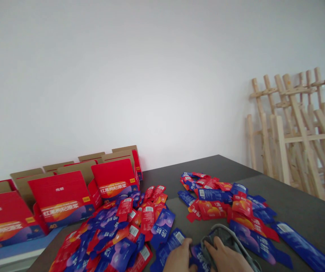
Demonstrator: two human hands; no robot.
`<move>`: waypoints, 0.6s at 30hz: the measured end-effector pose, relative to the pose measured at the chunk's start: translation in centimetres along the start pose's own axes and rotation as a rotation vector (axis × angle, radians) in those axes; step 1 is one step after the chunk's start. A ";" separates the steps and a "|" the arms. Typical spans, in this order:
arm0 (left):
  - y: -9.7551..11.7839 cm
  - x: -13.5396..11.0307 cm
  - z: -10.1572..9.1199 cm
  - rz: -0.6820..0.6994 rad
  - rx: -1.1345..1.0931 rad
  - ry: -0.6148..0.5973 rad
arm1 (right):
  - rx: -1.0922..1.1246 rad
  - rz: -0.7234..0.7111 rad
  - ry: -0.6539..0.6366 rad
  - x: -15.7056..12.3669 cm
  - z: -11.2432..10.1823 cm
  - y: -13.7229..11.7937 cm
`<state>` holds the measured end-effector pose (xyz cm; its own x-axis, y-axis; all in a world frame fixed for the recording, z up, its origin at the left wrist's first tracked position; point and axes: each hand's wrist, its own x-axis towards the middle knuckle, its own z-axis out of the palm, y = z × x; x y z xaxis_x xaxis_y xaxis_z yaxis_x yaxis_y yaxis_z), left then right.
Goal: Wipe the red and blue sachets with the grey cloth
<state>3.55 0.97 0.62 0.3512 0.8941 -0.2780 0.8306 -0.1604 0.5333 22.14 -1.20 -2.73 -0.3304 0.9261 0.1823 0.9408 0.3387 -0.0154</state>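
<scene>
At the bottom middle, my left hand (pixel 179 257) has its fingers and thumb bent round the edge of a blue sachet (pixel 199 258). My right hand (pixel 228 257) grips a grey cloth (pixel 230 236) just beside it, over the right part of that sachet. Left of my hands, a large heap of red and blue sachets (pixel 114 234) is spread on the dark table. A looser pile of red and blue sachets (pixel 213 204) lies beyond my hands and to the right. The lower parts of both hands are cut off by the frame.
Open red cartons (pixel 63 198) with raised flaps stand in rows at the left, on a blue surface (pixel 26 247). The dark table (pixel 208 166) reaches back to a white wall. Wooden easels (pixel 295 128) lean at the right. A long blue packet (pixel 304 245) lies near the right edge.
</scene>
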 end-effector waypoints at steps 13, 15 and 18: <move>0.5 -0.6 -0.6 0.012 -0.022 0.014 | 0.067 0.018 -0.137 0.8 -3.4 -0.5; 0.6 -0.6 -0.6 0.010 -0.023 0.006 | 0.061 -0.047 -0.110 1.3 -3.4 -1.3; 0.5 -0.6 -0.8 0.015 -0.054 0.000 | 0.029 -0.149 -0.064 1.9 -2.7 -2.4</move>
<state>3.45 0.64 1.69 0.3637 0.8917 -0.2696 0.8005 -0.1511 0.5800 19.49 -0.68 0.29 -0.4711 0.8736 0.1218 0.8787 0.4768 -0.0216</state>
